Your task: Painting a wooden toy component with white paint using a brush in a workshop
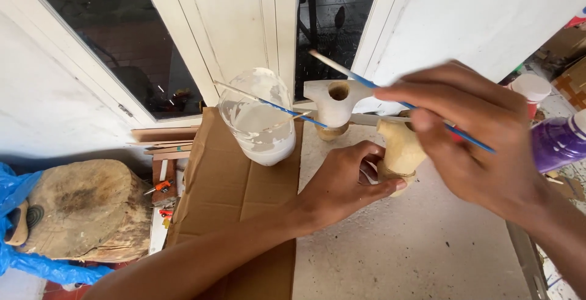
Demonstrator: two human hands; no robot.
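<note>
Fingers of my right hand [482,147] pinch a thin blue-handled paintbrush [390,95], so that hand is closed on the brush; its shaft slants up toward ten o'clock, ending in a pale tip near the door frame. My left hand [342,184] curls around the lower part of a small tan wooden figure [400,150], thumb and fingers wrapped on it at about nine o'clock from the right hand, holding it just above the speckled white tabletop [415,251].

At eleven o'clock from the figure stands a second wooden piece [334,104], painted white on top with a round hole in it and bare wood at its base. At nine o'clock from that piece sits a cut clear plastic bottle [259,120] holding white paint, its walls smeared white, with another blue-handled brush [274,106] lying across its rim. The bottle rests on a sheet of brown cardboard [226,196] that covers the table's left side.

At three o'clock from my right hand I see a purple paint bottle [558,141], partly cut off by the edge, and beyond it at one o'clock a white-lidded container [530,89]. Far off at eight o'clock lies a weathered wooden stump [85,205], with blue plastic sheet [24,233] around it and thin wood strips [165,144] above. White doors with dark glass [134,50] fill the twelve o'clock side.
</note>
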